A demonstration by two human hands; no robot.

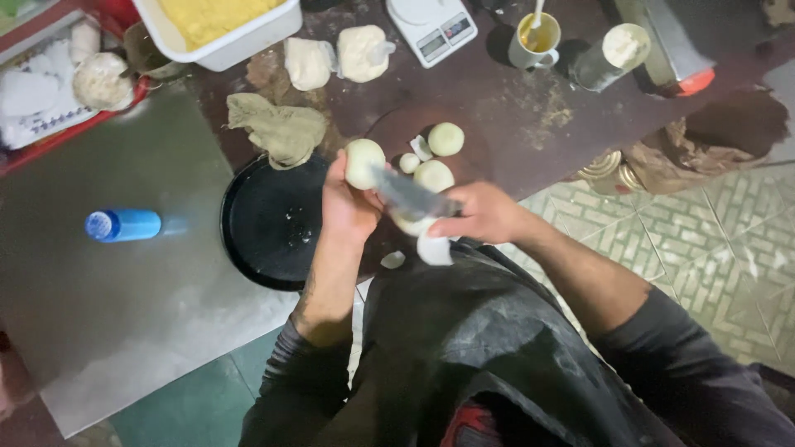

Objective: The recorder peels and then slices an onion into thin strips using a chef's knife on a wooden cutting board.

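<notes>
While its fingers curl tight around a pale, smooth, round dough ball [364,162], the left hand [346,207] holds it above the black round pan [269,223]; beside it the right hand [480,213] clamps a knife [411,197], blade toward the ball.

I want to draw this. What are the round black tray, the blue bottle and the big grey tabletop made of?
The round black tray looks like dark metal with a dull sheen. The blue bottle seems smooth plastic, slightly glossy. The grey tabletop looks like brushed steel, since it reflects soft light.
</notes>
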